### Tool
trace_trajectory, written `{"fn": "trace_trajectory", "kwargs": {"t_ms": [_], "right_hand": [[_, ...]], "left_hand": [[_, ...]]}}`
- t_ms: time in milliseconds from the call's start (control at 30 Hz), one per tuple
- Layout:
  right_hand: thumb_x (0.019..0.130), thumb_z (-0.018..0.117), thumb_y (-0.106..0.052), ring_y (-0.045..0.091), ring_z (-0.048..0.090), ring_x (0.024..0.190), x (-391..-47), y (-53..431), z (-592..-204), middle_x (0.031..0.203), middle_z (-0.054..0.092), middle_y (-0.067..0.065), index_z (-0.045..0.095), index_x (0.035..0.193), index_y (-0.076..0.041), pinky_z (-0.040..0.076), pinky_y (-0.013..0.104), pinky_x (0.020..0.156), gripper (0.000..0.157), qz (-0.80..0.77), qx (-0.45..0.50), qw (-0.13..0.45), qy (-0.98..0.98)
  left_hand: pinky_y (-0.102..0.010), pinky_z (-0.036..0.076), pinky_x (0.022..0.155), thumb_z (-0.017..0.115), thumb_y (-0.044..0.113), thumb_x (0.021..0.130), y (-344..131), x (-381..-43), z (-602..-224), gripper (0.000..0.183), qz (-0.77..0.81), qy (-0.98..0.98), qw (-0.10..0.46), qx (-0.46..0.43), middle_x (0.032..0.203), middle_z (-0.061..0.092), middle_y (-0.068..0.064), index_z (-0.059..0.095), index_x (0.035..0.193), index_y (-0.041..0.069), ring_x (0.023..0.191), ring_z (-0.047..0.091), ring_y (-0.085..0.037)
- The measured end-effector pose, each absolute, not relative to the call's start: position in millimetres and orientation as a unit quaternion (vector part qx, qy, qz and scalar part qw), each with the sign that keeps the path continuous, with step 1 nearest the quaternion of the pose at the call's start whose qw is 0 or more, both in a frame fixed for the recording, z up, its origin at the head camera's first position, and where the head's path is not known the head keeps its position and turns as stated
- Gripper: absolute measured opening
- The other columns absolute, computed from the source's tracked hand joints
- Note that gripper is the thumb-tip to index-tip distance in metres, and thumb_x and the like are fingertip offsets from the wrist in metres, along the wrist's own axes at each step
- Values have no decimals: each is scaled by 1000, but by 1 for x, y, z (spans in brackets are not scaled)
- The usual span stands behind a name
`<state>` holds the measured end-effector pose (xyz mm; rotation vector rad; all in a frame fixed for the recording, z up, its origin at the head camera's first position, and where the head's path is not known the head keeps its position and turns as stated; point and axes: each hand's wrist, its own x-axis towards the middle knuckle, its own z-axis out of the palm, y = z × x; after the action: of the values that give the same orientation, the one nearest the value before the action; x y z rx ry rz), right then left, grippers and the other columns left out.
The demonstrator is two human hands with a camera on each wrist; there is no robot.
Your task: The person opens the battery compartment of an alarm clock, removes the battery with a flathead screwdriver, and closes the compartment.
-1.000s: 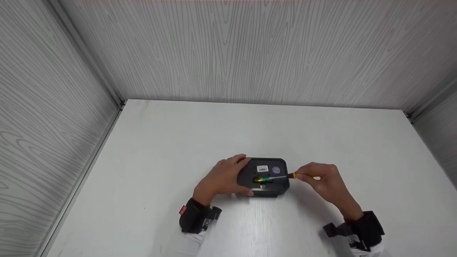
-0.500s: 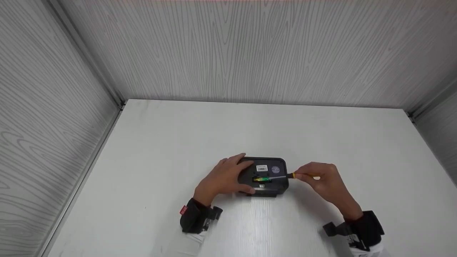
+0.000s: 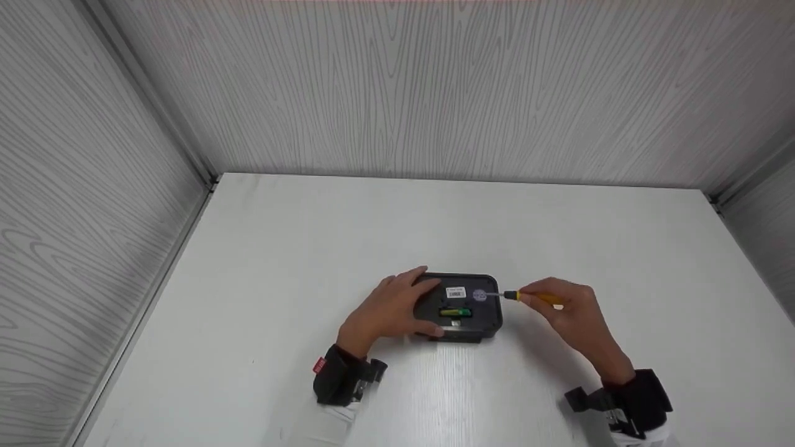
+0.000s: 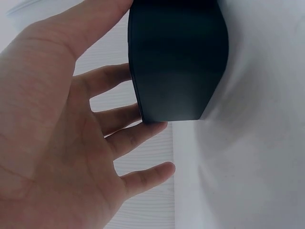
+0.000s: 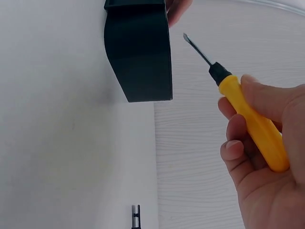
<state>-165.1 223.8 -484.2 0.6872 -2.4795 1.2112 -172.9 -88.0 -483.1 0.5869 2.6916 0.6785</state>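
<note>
A black box-shaped device [image 3: 428, 305] lies on the white table, its open battery slot facing up. Inside the slot sits a green-and-yellow battery [image 3: 456, 312]; a barcode label [image 3: 456, 292] and a round sticker [image 3: 479, 295] are above it. My left hand [image 3: 388, 307] grips the device's left end, thumb on the near side and fingertips at the far edge. My right hand [image 3: 568, 307] holds a screwdriver [image 5: 259, 131] by its yellow handle. The screwdriver's metal shaft [image 5: 199, 50] points left, overlapping the round sticker in the head view; the right wrist view shows its tip raised off the device.
The white tabletop [image 3: 298, 236] stretches around both hands. A grey wood-grain panel [image 3: 397, 87] rises along the back edge, with another side panel [image 3: 81, 186] at the left. Black wrist straps [image 3: 338, 375] with cameras are on both wrists.
The screwdriver's tip has lifted away from the battery slot and moved up and right, the right hand shifting with it. The left hand and device have barely moved.
</note>
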Motion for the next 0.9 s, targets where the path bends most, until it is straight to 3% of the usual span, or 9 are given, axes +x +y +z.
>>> {"fn": "trace_trajectory", "kwargs": {"t_ms": [300, 567, 900], "right_hand": [[79, 73, 8, 14, 66, 92, -164, 230, -482, 101, 72, 5, 73, 109, -6, 42, 0, 87, 33, 370, 197, 185, -889], [73, 78, 8, 23, 66, 84, -160, 227, -483, 94, 69, 12, 69, 96, -1, 38, -4, 85, 27, 334, 174, 236, -896], [73, 76, 8, 24, 65, 81, -160, 225, -493, 91, 66, 15, 63, 90, -1, 32, -7, 83, 23, 302, 138, 215, -918]], "left_hand": [[-45, 23, 120, 73, 63, 75, -88, -173, -483, 99, 229, 941, 148, 202, 161, 26, -3, 29, 154, 22, 147, 30, -25], [-43, 22, 121, 73, 61, 75, -88, -172, -481, 100, 237, 939, 152, 199, 161, 25, -2, 28, 154, 21, 147, 29, -23], [-43, 21, 121, 73, 62, 76, -88, -172, -480, 102, 234, 939, 161, 195, 162, 23, -2, 27, 155, 16, 148, 27, -23]]}}
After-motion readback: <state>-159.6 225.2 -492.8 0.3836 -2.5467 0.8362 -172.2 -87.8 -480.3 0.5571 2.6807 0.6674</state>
